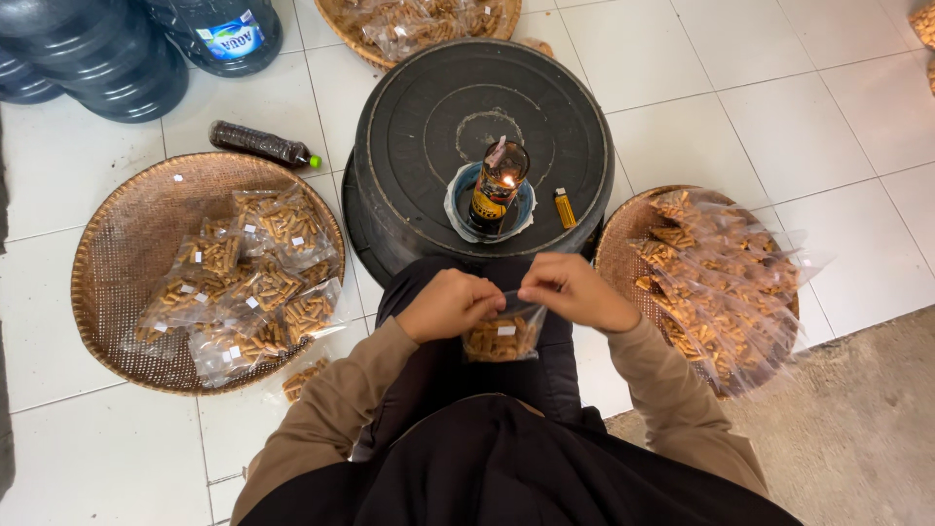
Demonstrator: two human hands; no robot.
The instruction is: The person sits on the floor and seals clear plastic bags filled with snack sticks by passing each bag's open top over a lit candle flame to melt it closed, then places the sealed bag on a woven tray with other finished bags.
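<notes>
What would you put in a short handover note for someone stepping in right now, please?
Left hand and right hand: both pinch the top edge of one small clear snack bag, held above the lap.
Flame: a lit bottle lamp stands in a dish on the upturned black tub, directly ahead; a yellow lighter lies beside it.
Left woven tray: a small heap of labelled filled bags.
Right woven tray: a larger heap of filled bags.
Done or left: which heap is finished cannot be told; the held bag is not yet on either tray.

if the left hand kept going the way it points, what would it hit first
The left hand points inward across the bag top, so it would likely meet the right hand first; depth is hard to judge.
</notes>
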